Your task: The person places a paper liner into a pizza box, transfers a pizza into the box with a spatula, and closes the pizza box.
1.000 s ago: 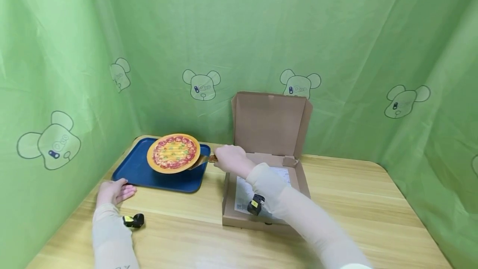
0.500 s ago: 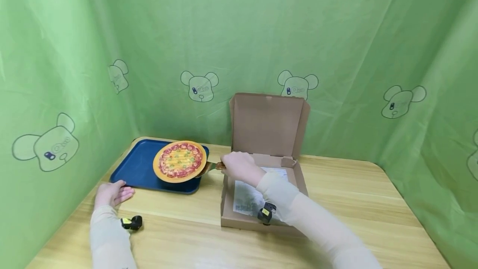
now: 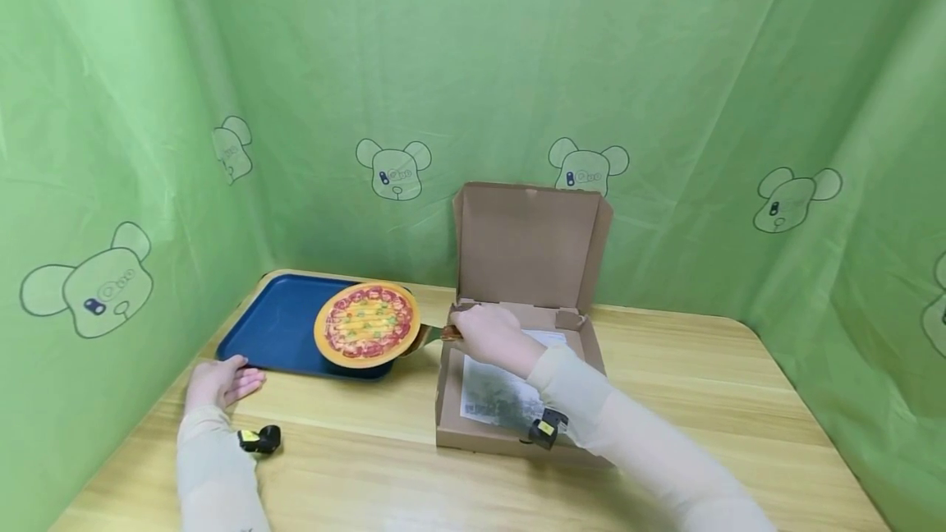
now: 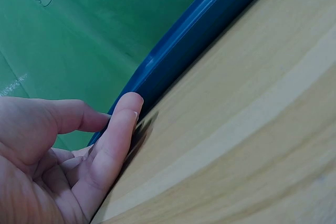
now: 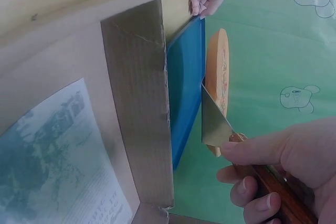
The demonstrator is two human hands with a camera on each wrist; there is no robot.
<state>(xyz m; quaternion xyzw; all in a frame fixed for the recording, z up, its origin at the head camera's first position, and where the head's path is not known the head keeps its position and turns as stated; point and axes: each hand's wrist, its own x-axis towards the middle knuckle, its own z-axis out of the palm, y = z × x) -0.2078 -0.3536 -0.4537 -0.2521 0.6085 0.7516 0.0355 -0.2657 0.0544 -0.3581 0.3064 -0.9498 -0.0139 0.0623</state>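
Note:
In the head view a round pizza point(image 3: 366, 324) with an orange crust rides on a pizza server held above the right part of a blue tray point(image 3: 277, 327). My right hand point(image 3: 489, 337) grips the server's wooden handle point(image 5: 270, 184), and its metal blade point(image 5: 215, 121) lies under the pizza in the right wrist view. My left hand point(image 3: 218, 382) is at the tray's near left corner. In the left wrist view the thumb point(image 4: 79, 116) and fingers pinch the tray's rim point(image 4: 173, 45).
Right of the tray stands a cardboard box point(image 3: 451, 431) with its lid point(image 3: 528, 245) raised. A printed sheet point(image 3: 495, 392) lies inside it, partly under my right forearm. Green cloth point(image 3: 458, 64) hangs behind and at both sides of the wooden table point(image 3: 702, 384).
My right hand has moved right and a little nearer with the server, carrying the pizza toward the tray's right end. My left hand has stayed at the tray corner.

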